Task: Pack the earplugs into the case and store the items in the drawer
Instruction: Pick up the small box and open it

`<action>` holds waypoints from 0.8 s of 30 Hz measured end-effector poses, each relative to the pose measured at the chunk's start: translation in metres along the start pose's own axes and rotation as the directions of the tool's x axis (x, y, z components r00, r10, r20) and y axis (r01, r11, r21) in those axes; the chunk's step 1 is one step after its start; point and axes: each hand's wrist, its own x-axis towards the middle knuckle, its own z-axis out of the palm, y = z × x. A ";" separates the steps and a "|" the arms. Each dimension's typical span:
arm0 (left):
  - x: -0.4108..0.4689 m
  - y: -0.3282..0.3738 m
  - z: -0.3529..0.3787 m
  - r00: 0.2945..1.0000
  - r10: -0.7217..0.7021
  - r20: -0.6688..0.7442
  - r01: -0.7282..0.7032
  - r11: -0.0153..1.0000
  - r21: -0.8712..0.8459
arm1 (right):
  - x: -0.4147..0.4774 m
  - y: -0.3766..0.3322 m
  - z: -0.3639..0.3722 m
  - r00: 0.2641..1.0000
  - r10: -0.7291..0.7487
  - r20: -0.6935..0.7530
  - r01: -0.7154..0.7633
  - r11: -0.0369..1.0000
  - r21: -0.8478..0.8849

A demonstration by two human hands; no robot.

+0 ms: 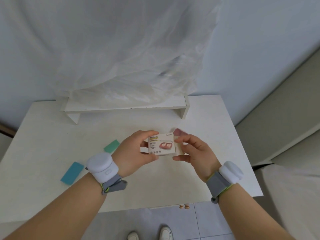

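Note:
A small white earplug box point(161, 144), printed with a picture of a case, is held above the middle of the white table point(52, 135). My left hand point(133, 151) grips its left end. My right hand point(194, 153) pinches its right end, where a flap looks partly open. The earplugs and the case themselves are not visible. Two wooden drawer knobs point(184, 207) peek out under the table's front edge.
Two flat pads lie on the table's left side, one green point(111, 146) and one teal point(72, 173). A low white shelf riser point(126, 106) stands at the back under a clear plastic sheet point(131, 66). White furniture point(285, 135) stands to the right.

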 end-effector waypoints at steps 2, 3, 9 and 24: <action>0.000 0.000 -0.001 1.000 0.002 -0.017 -0.002 1.000 -0.010 | -0.001 0.001 0.000 0.999 0.032 0.027 -0.032 0.999 0.019; 0.000 0.000 -0.002 1.000 0.002 -0.023 -0.002 1.000 -0.011 | -0.002 0.001 -0.001 0.998 0.040 0.042 -0.041 0.999 0.034; 0.002 0.001 -0.004 0.999 -0.005 -0.032 0.006 1.000 0.019 | -0.004 0.003 -0.006 1.000 0.009 0.017 -0.010 0.999 0.033; 0.001 0.003 0.002 0.999 -0.001 0.050 0.001 1.000 0.006 | 0.003 0.009 -0.007 0.976 -0.039 0.216 0.056 0.996 -0.072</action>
